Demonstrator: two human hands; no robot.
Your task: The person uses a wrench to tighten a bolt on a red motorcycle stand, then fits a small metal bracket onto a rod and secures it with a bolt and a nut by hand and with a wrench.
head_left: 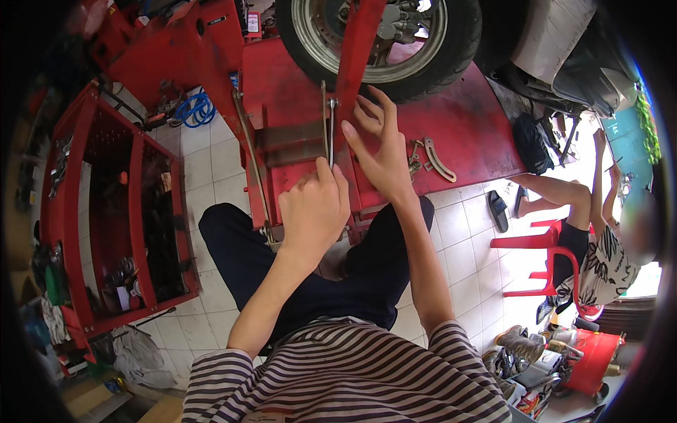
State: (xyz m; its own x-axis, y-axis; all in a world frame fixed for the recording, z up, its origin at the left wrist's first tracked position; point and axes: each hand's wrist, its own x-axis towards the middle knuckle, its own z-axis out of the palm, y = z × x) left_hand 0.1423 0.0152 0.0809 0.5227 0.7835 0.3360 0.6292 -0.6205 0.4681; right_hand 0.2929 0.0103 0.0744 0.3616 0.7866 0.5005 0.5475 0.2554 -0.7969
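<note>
My left hand (315, 211) is closed around the lower end of a silver wrench (331, 134), which stands nearly in line with a slanted red steel post (357, 56). The wrench's far end meets a bolt at the post's lower side. My right hand (379, 146) is open, its fingers spread beside the post; whether the fingertips touch it I cannot tell. Close to the right hand, a curved slotted metal bracket (440, 162) and some small metal parts (416, 158) lie on the red lift platform (479, 141). A motorcycle wheel (395, 67) stands behind the post.
A red tool cart (74, 233) stands at the left, with a coiled blue hose (194, 109) on the floor behind it. A person sits on a red plastic chair (553, 264) at the right. Below them, a red container (594, 359) stands beside piled metal parts (522, 356).
</note>
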